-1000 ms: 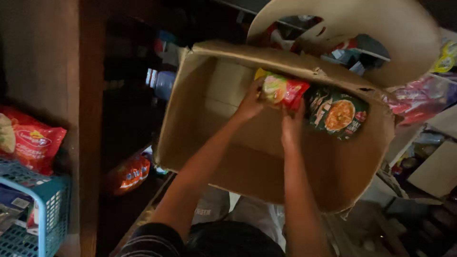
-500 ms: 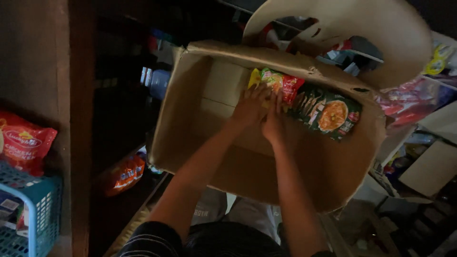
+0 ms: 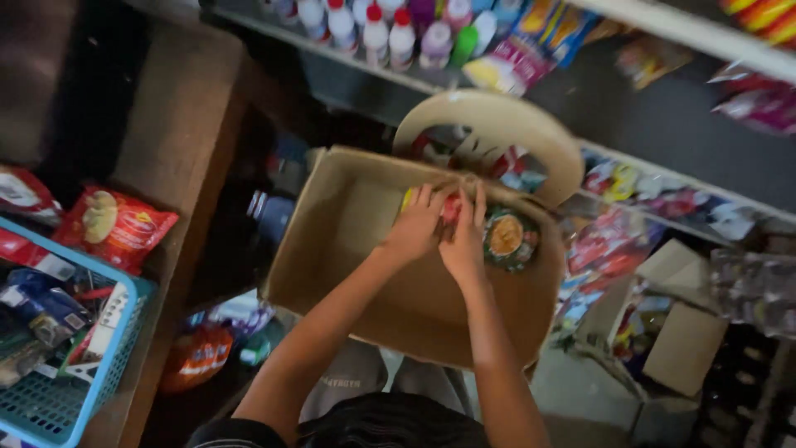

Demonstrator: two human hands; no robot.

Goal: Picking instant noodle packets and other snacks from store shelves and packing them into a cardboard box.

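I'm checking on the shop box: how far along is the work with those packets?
Done: a dark green packet lies inside the cardboard box. In hand: left hand and right hand press on a red packet beside it. Left: most of the box floor shows bare.

A dim shop corner. A long shelf (image 3: 663, 187) runs across the top, crowded with bottles (image 3: 390, 33) and bright packets (image 3: 518, 62). On the left a brown wooden counter (image 3: 178, 124) carries a red snack bag (image 3: 116, 226) and a blue basket (image 3: 62, 390). An open carton (image 3: 684, 348) sits low on the right.
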